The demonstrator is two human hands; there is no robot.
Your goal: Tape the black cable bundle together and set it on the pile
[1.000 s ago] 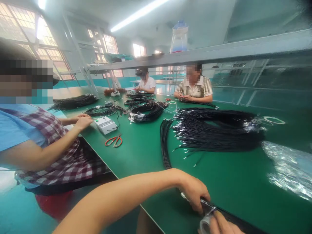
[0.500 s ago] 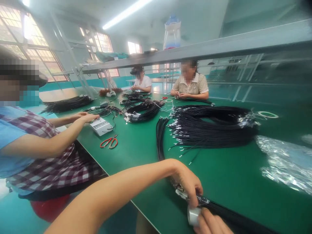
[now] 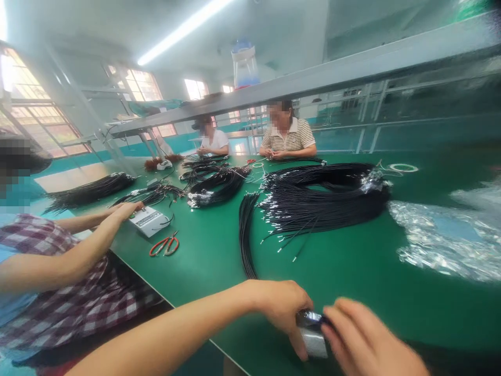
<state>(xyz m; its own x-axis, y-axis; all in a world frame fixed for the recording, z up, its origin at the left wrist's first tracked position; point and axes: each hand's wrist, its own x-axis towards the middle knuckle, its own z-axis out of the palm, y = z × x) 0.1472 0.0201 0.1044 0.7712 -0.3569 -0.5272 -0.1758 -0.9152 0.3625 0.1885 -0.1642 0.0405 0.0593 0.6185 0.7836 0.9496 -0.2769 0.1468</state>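
Observation:
At the near edge of the green table (image 3: 352, 282), my left hand (image 3: 284, 308) grips the end of a thin black cable bundle (image 3: 246, 237) that runs back across the table. My right hand (image 3: 368, 342) is closed on a small roll of clear tape (image 3: 315, 342), pressed against the bundle end between both hands. The bundle's gripped end is mostly hidden by my fingers. A large pile of black cables (image 3: 329, 198) with bare metal tips lies beyond, in the middle of the table.
A person in a plaid apron (image 3: 70, 303) sits at my left, hands on a white box (image 3: 148, 220); red scissors (image 3: 165, 245) lie beside it. Two people work across the table. Crinkled clear plastic (image 3: 442, 240) lies at right. More cable coils (image 3: 215, 188) sit farther back.
My view has shifted right and up. Both hands rose higher in the picture, and my right hand has turned over the tape roll at the bundle end.

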